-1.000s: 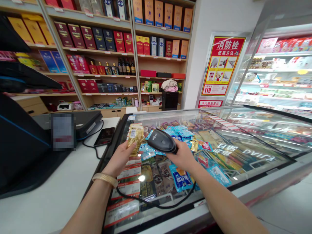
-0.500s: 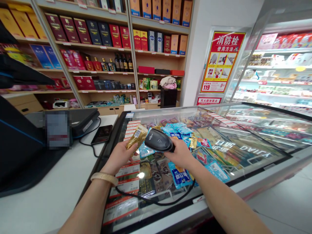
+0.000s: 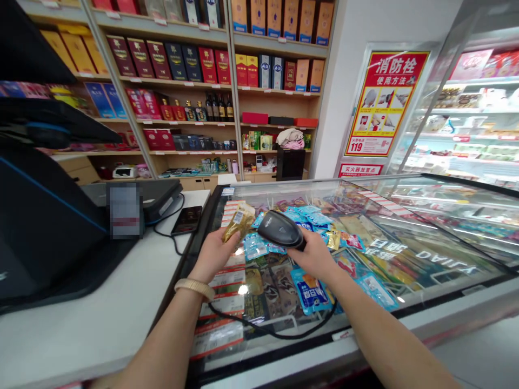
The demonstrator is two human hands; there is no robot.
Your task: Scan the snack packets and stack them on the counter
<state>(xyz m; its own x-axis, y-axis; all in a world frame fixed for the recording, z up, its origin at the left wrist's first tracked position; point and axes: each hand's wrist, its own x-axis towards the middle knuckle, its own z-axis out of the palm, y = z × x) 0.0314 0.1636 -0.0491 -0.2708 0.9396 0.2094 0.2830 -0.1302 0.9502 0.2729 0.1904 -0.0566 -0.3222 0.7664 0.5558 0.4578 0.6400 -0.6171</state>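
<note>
My left hand [image 3: 217, 253] is closed on a gold snack packet [image 3: 239, 220], whose white barcode label faces up. Close to its right, my right hand [image 3: 314, 254] grips a black handheld barcode scanner [image 3: 280, 229], its head pointing toward the packet. A small gap separates scanner and packet. Beneath both hands is the glass top of a chest freezer [image 3: 279, 346]. Several blue snack packets [image 3: 310, 292] lie on the glass, some in a pile [image 3: 310, 216] behind the scanner. The scanner's black cable [image 3: 279, 336] loops across the glass below my wrists.
Left of the freezer, a white counter [image 3: 121, 302] carries a black checkout terminal [image 3: 44, 227], a small screen with a blurred display [image 3: 124, 210] and a phone [image 3: 187, 220]. Shelves of boxed bottles [image 3: 174, 59] stand behind. Lit refrigerated shelves [image 3: 478, 119] are at the right.
The view has turned slightly left, so everything sits further right. Packet and scanner stay in my hands, still close together; the scanner is tilted slightly differently.
</note>
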